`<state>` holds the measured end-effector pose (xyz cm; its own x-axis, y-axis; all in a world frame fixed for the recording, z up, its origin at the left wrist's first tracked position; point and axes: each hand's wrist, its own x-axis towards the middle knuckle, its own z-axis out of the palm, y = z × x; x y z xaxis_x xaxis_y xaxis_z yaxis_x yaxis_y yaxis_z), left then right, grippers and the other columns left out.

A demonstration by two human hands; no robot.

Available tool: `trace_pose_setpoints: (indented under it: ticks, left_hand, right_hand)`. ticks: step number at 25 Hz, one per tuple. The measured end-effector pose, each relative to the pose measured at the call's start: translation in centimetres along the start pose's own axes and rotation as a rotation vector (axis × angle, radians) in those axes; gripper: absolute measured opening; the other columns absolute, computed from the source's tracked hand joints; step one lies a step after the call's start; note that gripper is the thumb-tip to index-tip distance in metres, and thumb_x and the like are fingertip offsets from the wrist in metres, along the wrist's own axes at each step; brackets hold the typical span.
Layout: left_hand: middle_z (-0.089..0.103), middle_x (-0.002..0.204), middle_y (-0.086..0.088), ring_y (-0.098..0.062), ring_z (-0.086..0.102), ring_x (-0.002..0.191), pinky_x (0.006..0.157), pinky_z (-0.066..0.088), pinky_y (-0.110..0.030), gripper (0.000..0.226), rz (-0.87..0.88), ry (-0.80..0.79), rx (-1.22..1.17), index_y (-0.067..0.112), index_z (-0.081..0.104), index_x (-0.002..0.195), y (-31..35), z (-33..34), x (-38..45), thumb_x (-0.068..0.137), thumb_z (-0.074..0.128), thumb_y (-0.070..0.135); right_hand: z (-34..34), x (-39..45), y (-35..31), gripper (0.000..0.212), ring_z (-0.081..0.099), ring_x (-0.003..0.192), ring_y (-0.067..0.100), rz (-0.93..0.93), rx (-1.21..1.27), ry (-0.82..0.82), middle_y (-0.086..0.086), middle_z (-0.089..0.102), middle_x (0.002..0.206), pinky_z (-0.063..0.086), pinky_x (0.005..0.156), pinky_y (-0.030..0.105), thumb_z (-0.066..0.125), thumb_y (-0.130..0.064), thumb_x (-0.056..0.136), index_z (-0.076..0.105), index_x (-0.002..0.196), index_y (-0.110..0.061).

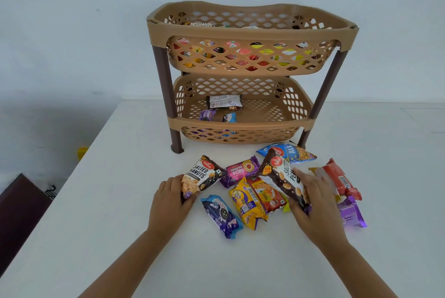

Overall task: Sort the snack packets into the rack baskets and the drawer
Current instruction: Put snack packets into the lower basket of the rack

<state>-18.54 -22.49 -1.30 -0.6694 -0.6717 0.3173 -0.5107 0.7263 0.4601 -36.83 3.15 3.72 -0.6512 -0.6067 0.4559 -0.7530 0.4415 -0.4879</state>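
A tan two-tier rack stands on the white table. Its top basket (252, 32) holds several packets; its lower basket (238, 121) holds three small ones. Loose packets lie in front of it. My left hand (169, 197) grips a black salted peanuts packet (201, 176) by its lower end. My right hand (313, 197) grips a second salted peanuts packet (283, 178) that is tilted above the pile. Between them lie a purple JimJam Pops packet (240, 170), a yellow Marie packet (245, 201), an orange packet (267, 195) and a blue dark-cookie packet (221, 215).
A blue packet (291, 152) lies by the rack's right front leg. Red (339, 178) and purple (351, 213) packets lie right of my right hand. The table's left edge runs diagonally, with a dark chair (21, 211) beyond it. A wall stands behind the rack.
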Motion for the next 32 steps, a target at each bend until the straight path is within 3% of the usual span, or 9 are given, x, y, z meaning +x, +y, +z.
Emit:
trace_pose_setpoints:
  ticks: [2,6,10,14,18,23,26,29,32]
  left_hand:
    - [0.067,0.102,-0.014,-0.027,0.059,0.084,0.066,0.044,-0.031,0.050,0.017,0.057,-0.022,0.002,0.056,0.113,1.0,-0.5,0.4,0.077,0.072,0.032]
    - [0.067,0.098,-0.013,-0.024,0.058,0.080,0.063,0.039,-0.028,0.053,0.087,0.188,-0.058,0.005,0.054,0.115,4.2,-2.1,4.0,0.079,0.064,0.043]
    - [0.065,0.098,-0.014,-0.032,0.058,0.085,0.068,0.044,-0.036,0.054,0.124,0.259,0.050,0.006,0.053,0.116,6.4,-3.4,9.1,0.079,0.066,0.043]
    - [0.062,0.108,-0.014,-0.033,0.055,0.098,0.078,0.048,-0.043,0.060,0.091,0.264,0.145,0.009,0.046,0.127,7.4,-3.4,14.0,0.082,0.060,0.047]
    - [0.061,0.116,-0.013,-0.033,0.052,0.108,0.085,0.046,-0.045,0.056,0.014,0.149,0.195,0.012,0.044,0.126,8.9,-1.5,17.9,0.087,0.048,0.052]
    - [0.062,0.111,-0.015,-0.034,0.052,0.107,0.084,0.044,-0.044,0.052,-0.003,0.036,0.158,0.008,0.045,0.118,12.1,1.9,21.2,0.088,0.044,0.051]
    - [0.063,0.105,-0.015,-0.035,0.055,0.102,0.077,0.045,-0.041,0.053,0.005,-0.031,0.203,0.007,0.041,0.121,14.3,3.4,22.8,0.088,0.045,0.048]
    - [0.062,0.090,-0.011,-0.030,0.058,0.082,0.059,0.040,-0.033,0.052,0.027,-0.117,0.259,0.009,0.035,0.127,15.9,4.7,23.5,0.090,0.044,0.045]
    - [0.061,0.107,-0.013,-0.031,0.059,0.092,0.062,0.040,-0.032,0.055,-0.023,-0.269,0.278,0.013,0.032,0.129,16.2,5.6,24.0,0.089,0.043,0.049]
  right_hand:
    - [0.0,1.2,-0.5,0.063,0.048,0.102,0.016,-0.016,0.011,0.001,0.014,0.060,0.113,0.050,0.080,0.045,0.074,-0.014,0.074,0.046,0.131,-0.015]
    - [0.2,6.3,-0.7,0.064,0.045,0.097,0.013,-0.034,0.017,0.044,0.012,0.056,0.115,0.041,0.068,0.023,0.069,-0.018,0.080,0.036,0.134,-0.024]
    - [1.0,12.5,-1.0,0.060,0.052,0.107,0.026,-0.088,-0.050,0.054,0.013,0.058,0.120,0.048,0.080,0.039,0.067,-0.021,0.080,0.041,0.134,-0.018]
    - [2.3,17.1,-0.5,0.054,0.053,0.109,0.030,-0.101,-0.120,0.080,0.011,0.060,0.120,0.045,0.089,0.045,0.061,-0.031,0.083,0.041,0.133,-0.020]
    - [3.8,21.2,1.1,0.051,0.053,0.111,0.034,-0.038,-0.242,-0.003,0.014,0.059,0.121,0.046,0.091,0.044,0.055,-0.034,0.087,0.040,0.133,-0.017]
    - [4.9,24.6,3.1,0.051,0.051,0.115,0.036,0.008,-0.287,-0.140,0.015,0.055,0.125,0.049,0.084,0.045,0.050,-0.040,0.089,0.035,0.134,-0.022]
    - [5.3,26.1,4.0,0.052,0.052,0.114,0.036,0.028,-0.400,-0.167,0.016,0.056,0.123,0.051,0.082,0.044,0.052,-0.040,0.088,0.036,0.134,-0.022]
    - [6.1,27.1,4.3,0.053,0.053,0.111,0.036,0.036,-0.518,-0.247,0.016,0.057,0.120,0.049,0.079,0.041,0.055,-0.037,0.086,0.038,0.133,-0.018]
    - [6.3,27.3,4.5,0.051,0.053,0.109,0.035,0.113,-0.496,-0.271,0.016,0.055,0.120,0.047,0.075,0.038,0.058,-0.026,0.083,0.041,0.131,-0.015]
